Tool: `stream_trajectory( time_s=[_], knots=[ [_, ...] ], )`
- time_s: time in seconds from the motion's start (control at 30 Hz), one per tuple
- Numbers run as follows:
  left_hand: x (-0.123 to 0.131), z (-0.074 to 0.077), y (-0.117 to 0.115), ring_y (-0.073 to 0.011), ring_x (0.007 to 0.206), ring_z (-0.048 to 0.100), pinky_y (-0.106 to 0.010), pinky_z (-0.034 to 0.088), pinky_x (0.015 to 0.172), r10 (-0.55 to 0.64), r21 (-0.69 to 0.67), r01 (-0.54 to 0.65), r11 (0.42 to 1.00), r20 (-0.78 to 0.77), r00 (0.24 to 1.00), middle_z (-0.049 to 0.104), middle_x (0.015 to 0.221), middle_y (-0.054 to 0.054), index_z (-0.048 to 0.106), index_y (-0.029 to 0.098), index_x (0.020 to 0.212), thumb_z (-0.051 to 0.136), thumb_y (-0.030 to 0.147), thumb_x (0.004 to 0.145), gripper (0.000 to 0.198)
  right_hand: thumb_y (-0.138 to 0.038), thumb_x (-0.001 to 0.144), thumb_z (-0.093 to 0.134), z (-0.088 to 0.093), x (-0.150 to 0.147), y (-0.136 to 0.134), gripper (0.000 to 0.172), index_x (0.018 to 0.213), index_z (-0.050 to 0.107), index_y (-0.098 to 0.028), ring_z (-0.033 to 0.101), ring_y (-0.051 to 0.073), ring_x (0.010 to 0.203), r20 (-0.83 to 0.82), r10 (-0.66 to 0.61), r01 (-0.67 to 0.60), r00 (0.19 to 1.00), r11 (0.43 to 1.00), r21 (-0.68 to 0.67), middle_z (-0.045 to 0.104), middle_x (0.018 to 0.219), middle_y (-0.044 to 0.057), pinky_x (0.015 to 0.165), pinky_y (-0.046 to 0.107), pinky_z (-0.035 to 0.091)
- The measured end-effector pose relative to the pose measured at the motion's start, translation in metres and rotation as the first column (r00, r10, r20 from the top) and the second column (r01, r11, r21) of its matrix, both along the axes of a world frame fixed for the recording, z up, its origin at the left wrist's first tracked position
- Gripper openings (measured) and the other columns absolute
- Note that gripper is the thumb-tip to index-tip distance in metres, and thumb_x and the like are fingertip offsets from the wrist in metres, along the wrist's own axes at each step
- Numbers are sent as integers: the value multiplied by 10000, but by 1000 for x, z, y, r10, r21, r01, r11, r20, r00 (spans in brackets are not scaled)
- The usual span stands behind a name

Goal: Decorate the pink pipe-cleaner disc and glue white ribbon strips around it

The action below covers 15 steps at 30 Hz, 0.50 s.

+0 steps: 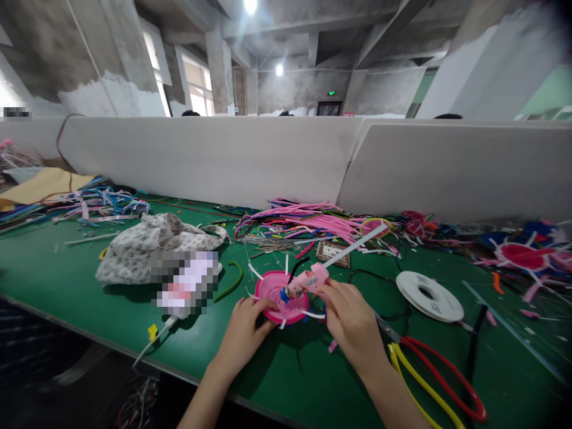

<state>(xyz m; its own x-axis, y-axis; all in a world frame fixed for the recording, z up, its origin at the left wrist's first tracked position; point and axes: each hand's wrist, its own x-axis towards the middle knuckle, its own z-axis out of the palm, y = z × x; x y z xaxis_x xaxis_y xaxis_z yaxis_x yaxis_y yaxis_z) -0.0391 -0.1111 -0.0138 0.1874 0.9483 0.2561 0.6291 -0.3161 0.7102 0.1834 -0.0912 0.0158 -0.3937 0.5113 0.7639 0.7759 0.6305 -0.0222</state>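
My left hand [250, 325] pinches the near left rim of a round pink coiled dish [292, 313] with a brighter pink edge. Short white strips and a dark one stick out around it. In my right hand [351, 319] is a pink hot glue gun [308, 281], a long whitish glue stick [357, 243] jutting from its back. The gun's blue-ringed front end points down over the inside of the dish; whether its tip touches the surface, I cannot tell. My right fingers partly hide the gun's handle.
Scissors [429, 363] with red and yellow handles lie by my right forearm, near a white spool [429, 297]. On the left are a patterned cloth bag [156, 247] and a cabled phone [190, 283]. Pink strips [308, 220] lie before a white partition [214, 158].
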Motion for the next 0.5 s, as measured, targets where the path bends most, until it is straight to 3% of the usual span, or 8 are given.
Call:
stream_trajectory(
  time_s=[0.5],
  knots=[
    [0, -1, -1, -224, 940, 566, -374, 375, 886, 10, 2, -10, 1000, -2, 1000, 663, 960, -22, 637, 263, 949, 578, 154, 776, 213, -13, 811, 421, -2, 0, 0, 347, 1074, 581, -172, 565, 243, 970, -6, 2, -2, 1000, 1000, 9, 621, 1042, 112, 814, 414, 492]
  ],
)
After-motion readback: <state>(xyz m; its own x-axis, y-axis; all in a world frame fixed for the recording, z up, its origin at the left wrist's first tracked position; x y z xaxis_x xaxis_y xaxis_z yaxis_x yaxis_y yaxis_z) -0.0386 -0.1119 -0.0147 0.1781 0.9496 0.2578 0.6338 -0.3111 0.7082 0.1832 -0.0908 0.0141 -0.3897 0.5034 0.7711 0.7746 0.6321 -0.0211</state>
